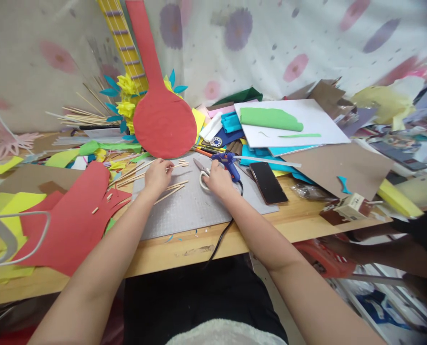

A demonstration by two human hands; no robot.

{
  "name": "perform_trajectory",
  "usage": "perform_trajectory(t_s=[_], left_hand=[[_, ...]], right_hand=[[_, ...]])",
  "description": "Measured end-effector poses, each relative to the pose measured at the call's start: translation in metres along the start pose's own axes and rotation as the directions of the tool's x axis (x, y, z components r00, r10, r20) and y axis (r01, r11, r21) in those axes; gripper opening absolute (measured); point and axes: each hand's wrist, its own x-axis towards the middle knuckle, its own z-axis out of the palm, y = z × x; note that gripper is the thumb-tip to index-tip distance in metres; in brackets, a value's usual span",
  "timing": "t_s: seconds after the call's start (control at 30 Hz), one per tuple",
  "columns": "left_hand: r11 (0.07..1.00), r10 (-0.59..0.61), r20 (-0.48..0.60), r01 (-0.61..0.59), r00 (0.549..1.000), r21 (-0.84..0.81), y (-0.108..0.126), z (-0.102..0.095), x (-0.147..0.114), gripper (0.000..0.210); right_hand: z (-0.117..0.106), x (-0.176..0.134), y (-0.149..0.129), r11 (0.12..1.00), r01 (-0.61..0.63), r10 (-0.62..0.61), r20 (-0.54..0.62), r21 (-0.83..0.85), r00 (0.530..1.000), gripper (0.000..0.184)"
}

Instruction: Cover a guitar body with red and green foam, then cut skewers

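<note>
My left hand (pixel 157 176) is closed in a pinch over the left part of a grey cutting mat (pixel 195 211), with a thin wooden stick (pixel 170 167) at its fingertips. Short cut sticks (pixel 182 163) lie just beyond it, and longer sticks (pixel 172 188) rest on the mat to its right. My right hand (pixel 219 179) is curled at the white handles of a pair of scissors (pixel 203 181), whose blades point away to the left; the fingers partly hide the grip. Right beside those fingers lies a blue glue gun (pixel 229 165) with a glue stick in it.
A red paper banjo shape (pixel 165 124) stands behind the mat, beside a yellow strung neck (pixel 122 43). A phone (pixel 268 183) lies at the right. Red paper (pixel 70 220) covers the left side. White board (pixel 324 120) and brown card (pixel 342 165) are stacked at back right. A black cord (pixel 222 235) crosses the front edge.
</note>
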Motion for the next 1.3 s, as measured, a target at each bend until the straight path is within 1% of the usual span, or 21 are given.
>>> perform_trajectory(t_s=[0.1,0.13,0.17,0.2,0.27,0.3,0.33,0.37,0.4,0.43,0.5,0.53,0.67,0.73,0.8,0.83,0.9,1.03,1.13,1.3], left_hand=[[0.997,0.077,-0.046,-0.076,0.996,0.033,0.004,0.001,0.012,0.022],[0.994,0.103,-0.049,-0.101,0.993,0.047,0.006,0.001,0.018,0.023],[0.990,0.128,-0.050,-0.125,0.991,0.060,0.007,0.000,0.024,0.023],[0.986,0.153,-0.051,-0.149,0.987,0.073,0.008,-0.001,0.030,0.024],[0.976,0.203,-0.053,-0.197,0.978,0.092,0.010,-0.003,0.045,0.025],[0.971,0.226,-0.058,-0.220,0.972,0.094,0.011,-0.004,0.052,0.025],[0.966,0.246,-0.067,-0.240,0.967,0.091,0.012,-0.004,0.059,0.025],[0.962,0.265,-0.079,-0.259,0.961,0.083,0.012,-0.005,0.066,0.025],[0.959,0.281,-0.092,-0.275,0.955,0.071,0.012,-0.005,0.072,0.025],[0.956,0.292,-0.106,-0.287,0.951,0.060,0.012,-0.005,0.079,0.025],[0.953,0.303,-0.129,-0.300,0.944,0.040,0.011,-0.004,0.090,0.026],[0.953,0.303,-0.137,-0.302,0.943,0.031,0.009,-0.004,0.095,0.026],[0.959,0.278,-0.167,-0.282,0.946,-0.003,0.002,-0.004,0.115,0.026],[0.960,0.274,-0.174,-0.280,0.946,-0.011,-0.001,-0.005,0.125,0.026],[0.959,0.277,-0.184,-0.284,0.943,-0.012,-0.003,-0.005,0.135,0.026],[0.958,0.278,-0.193,-0.285,0.941,-0.011,-0.005,-0.005,0.139,0.025],[0.963,0.258,-0.235,-0.268,0.937,-0.009,-0.008,-0.005,0.146,0.023],[0.982,0.178,-0.317,-0.186,0.932,0.004,-0.018,-0.002,0.150,0.022],[0.988,0.148,-0.340,-0.151,0.929,0.019,-0.024,-0.002,0.150,0.024],[0.993,0.119,-0.370,-0.118,0.922,0.025,-0.026,-0.003,0.152,0.024]], right_hand=[[-0.003,-0.003,-0.003,0.997,0.062,-0.060,0.038,-0.040,0.997,0.033],[-0.005,-0.002,-0.005,0.995,0.099,-0.098,0.027,-0.032,0.995,0.029],[-0.008,0.001,-0.007,0.990,0.144,-0.144,-0.009,-0.006,0.990,0.026],[-0.011,0.006,-0.009,0.980,0.197,-0.194,-0.073,0.035,0.978,0.025],[-0.018,0.023,-0.016,0.943,0.304,-0.265,-0.240,0.139,0.934,0.029],[-0.021,0.034,-0.019,0.916,0.357,-0.289,-0.314,0.185,0.905,0.031],[-0.025,0.046,-0.022,0.897,0.385,-0.292,-0.361,0.218,0.886,0.033],[-0.028,0.059,-0.025,0.888,0.391,-0.281,-0.385,0.244,0.879,0.033],[-0.031,0.072,-0.028,0.881,0.389,-0.274,-0.380,0.270,0.884,0.031],[-0.032,0.085,-0.031,0.870,0.385,-0.275,-0.344,0.308,0.898,0.026],[-0.033,0.107,-0.035,0.831,0.338,-0.269,-0.212,0.442,0.940,0.018],[-0.031,0.117,-0.036,0.805,0.312,-0.257,-0.178,0.504,0.950,0.017],[-0.020,0.147,-0.043,0.716,0.220,-0.152,-0.160,0.663,0.975,0.016],[-0.015,0.160,-0.046,0.659,0.170,-0.106,-0.133,0.733,0.985,0.017],[-0.013,0.172,-0.047,0.617,0.144,-0.076,-0.123,0.774,0.989,0.019],[-0.013,0.179,-0.047,0.611,0.143,-0.066,-0.130,0.779,0.989,0.020],[-0.014,0.190,-0.046,0.625,0.155,-0.065,-0.146,0.765,0.987,0.020],[-0.017,0.204,-0.042,0.715,0.183,-0.041,-0.221,0.675,0.974,0.019],[-0.017,0.208,-0.044,0.760,0.191,-0.020,-0.272,0.621,0.962,0.020],[-0.016,0.207,-0.050,0.815,0.239,-0.048,-0.350,0.528,0.936,0.022]])
